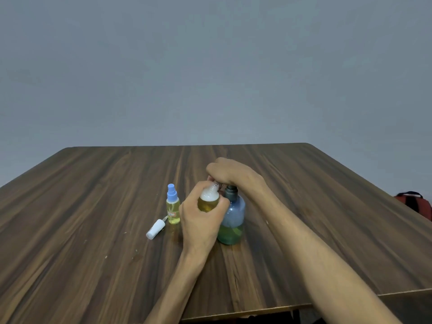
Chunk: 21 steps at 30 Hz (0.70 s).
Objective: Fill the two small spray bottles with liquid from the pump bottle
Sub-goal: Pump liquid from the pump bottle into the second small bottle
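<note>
Wood-grain bench [93, 206] carried a blue pump bottle [232, 220]; right hand [230, 171] pressed its top, left hand [201, 218] gripped an uncapped yellow-filled small bottle [208, 199] just beside it.

left hand [201, 220] gripping open spray bottle [208, 199], right hand [230, 173] atop pump bottle [231, 218]

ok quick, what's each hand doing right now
Left hand: grips the open spray bottle.
Right hand: on top of the pump bottle head; grip cannot be told.
</note>
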{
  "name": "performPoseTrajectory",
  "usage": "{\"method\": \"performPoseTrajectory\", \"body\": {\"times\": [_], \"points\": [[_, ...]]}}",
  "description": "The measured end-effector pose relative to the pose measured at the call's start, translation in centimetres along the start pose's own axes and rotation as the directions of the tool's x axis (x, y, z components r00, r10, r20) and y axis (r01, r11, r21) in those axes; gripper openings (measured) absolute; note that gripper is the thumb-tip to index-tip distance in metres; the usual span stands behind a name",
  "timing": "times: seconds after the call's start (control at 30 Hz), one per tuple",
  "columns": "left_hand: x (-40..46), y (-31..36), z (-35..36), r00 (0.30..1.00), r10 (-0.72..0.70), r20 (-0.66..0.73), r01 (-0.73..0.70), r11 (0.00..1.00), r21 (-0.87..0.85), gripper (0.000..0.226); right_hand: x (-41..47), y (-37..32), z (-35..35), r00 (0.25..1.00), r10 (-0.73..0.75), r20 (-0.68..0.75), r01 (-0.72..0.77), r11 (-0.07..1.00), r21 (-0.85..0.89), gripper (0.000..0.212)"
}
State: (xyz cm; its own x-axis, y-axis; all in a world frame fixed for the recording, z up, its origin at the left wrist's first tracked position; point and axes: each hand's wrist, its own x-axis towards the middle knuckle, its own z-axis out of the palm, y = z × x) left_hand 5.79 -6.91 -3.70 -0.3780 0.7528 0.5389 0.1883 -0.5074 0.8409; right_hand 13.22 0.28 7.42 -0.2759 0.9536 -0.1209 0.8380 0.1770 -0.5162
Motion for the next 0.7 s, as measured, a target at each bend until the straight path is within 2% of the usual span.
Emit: {"method": "performPoseTrajectory", "body": {"times": [0.1, 0.2, 0.33, 0.53, 0.63, 0.7], "points": [[-0.12, 0.12, 0.05, 1.000, 0.011, -0.006, -0.011, 1.000, 0.001, 0.026, -0.09, -0.21, -0.11, 0.985, -0.050, -0.165, 0.035, 0.995, -0.093, 0.037], [-0.10, -0.23, -0.15, 1.000, 0.023, 0.001, -0.023, 1.000, -0.007, 0.026, 0.12, -0.27, -0.31, 0.950, -0.128, -0.286, 0.100, 0.989, -0.110, 0.033], [0.13, -0.61, 0.02, 0.999, 0.040, -0.006, -0.040, 0.999, 0.000, 0.022, 0.25, 0.44, 0.48, 0.963, -0.099, -0.250, 0.068, 0.989, -0.128, 0.030], [0.06, -0.76, -0.02, 0.999, 0.047, -0.010, -0.047, 0.999, -0.012, 0.012, 0.07, 0.04, -0.20, 0.919, -0.165, -0.357, 0.130, 0.984, -0.119, 0.025], [0.12, -0.74, 0.03, 0.999, 0.037, 0.001, -0.037, 0.999, -0.011, 0.012, -0.03, 0.40, 0.39, 0.946, -0.130, -0.296, 0.096, 0.987, -0.126, 0.024], [0.10, -0.80, 0.00, 0.999, 0.035, -0.001, -0.035, 0.999, -0.006, 0.012, -0.17, 0.21, 0.14, 0.942, -0.143, -0.304, 0.104, 0.984, -0.143, 0.025]]}}
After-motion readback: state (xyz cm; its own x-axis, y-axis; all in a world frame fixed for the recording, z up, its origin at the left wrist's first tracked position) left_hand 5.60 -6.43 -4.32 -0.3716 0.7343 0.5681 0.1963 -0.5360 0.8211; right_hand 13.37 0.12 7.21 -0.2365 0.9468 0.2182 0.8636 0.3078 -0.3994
